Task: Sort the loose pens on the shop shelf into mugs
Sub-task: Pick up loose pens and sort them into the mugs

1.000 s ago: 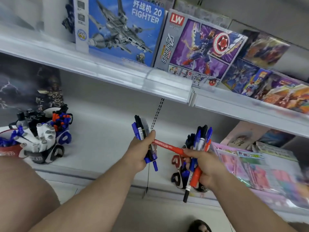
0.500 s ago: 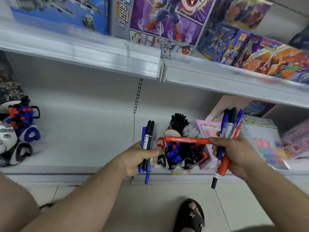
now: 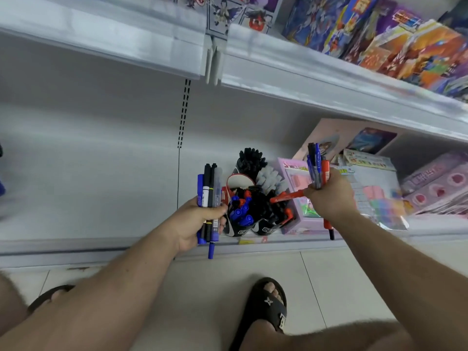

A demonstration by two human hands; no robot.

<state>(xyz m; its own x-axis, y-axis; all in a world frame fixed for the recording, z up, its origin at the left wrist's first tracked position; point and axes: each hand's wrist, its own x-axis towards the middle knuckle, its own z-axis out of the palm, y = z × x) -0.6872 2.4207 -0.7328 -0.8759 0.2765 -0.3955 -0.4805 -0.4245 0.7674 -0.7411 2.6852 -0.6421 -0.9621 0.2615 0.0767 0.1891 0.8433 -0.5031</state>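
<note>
A bundle of black and blue pens (image 3: 209, 196) is clenched upright in the grip of the left hand (image 3: 200, 221), just left of the mugs (image 3: 250, 224) on the shelf (image 3: 88, 188). A second bundle of pens (image 3: 316, 165) is grasped in the right hand (image 3: 329, 196), above and right of the mugs. A red pen (image 3: 287, 196) is also pinched in that grip, its free end slanted down over the pens already standing in the mugs.

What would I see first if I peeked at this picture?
Two fists full of pens: the left hand grips a bundle of pens, the right hand another, pointing a red pen at the mugs crammed with pens on the bottom shelf. Colourful toy boxes line the shelf above.
</note>
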